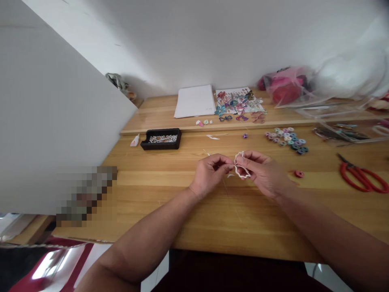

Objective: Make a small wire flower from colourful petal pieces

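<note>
In the centre of the frame, our two hands meet over a wavy white piece (242, 177), an open shape with a scalloped, cord-like outline. Our right hand (266, 173) holds it between thumb and fingers, and our left hand (208, 175) has its thumb and fingertips pinched narrow on its left edge. A fine, pale thread (227, 189) trails below the left hand, barely visible against the wood. We work above a counter (136, 202) of smooth, honey-coloured wood with long grain lines.

Left of centre, we see a black tray (145, 145), oblong and matte, filled with small, shiny round beads (165, 139); a little white bottle (134, 140) with a tapered tip stands or lies just beside it, we cannot tell which. At upper centre, flat white paper (194, 101) lies beside glossy, petal-shaped ornaments (234, 104) in many colours. Right of centre, we find a cluster of ring-shaped spools (285, 136) in soft shades, with one red spool (299, 174) apart, nearer our right hand. At the right edge lie scissors (361, 177) with looped red handles and dark blades. Thin, crinkled plastic bags (354, 77) fill the upper right.
</note>
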